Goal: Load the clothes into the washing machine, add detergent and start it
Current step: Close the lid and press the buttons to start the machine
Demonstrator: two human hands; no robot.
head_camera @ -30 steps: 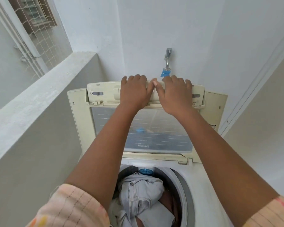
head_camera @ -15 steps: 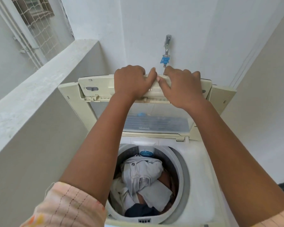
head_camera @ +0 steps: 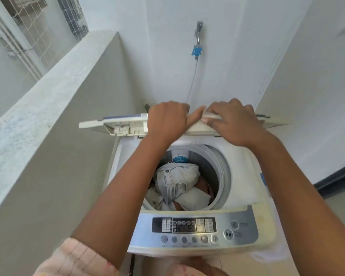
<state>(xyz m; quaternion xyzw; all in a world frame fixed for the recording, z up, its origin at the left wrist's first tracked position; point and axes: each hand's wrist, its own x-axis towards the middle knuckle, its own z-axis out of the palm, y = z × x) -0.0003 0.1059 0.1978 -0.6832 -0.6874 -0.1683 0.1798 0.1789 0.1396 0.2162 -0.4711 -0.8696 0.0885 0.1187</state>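
lid (head_camera: 126, 124): half-folded at the far edge, both hands gripping it
left hand (head_camera: 167, 121): curled over the fold
right hand (head_camera: 232, 121): pinching the handle
clothes (head_camera: 177, 180): heaped in the drum
tap (head_camera: 198, 30): far wall, hose dropping behind the lid
ledge (head_camera: 48, 92): close on the left

Tiled floor (head_camera: 343, 226), lower right of frame, bearing the top-loading washing machine (head_camera: 245, 176) at centre.

A white-painted far wall (head_camera: 167, 56) with a metal tap (head_camera: 198, 30) and blue fitting (head_camera: 196, 51) is seen, flanked left by a grey concrete ledge (head_camera: 48, 86) under a netted window (head_camera: 38, 32), with pale floor tiles (head_camera: 339, 208) lit by daylight.
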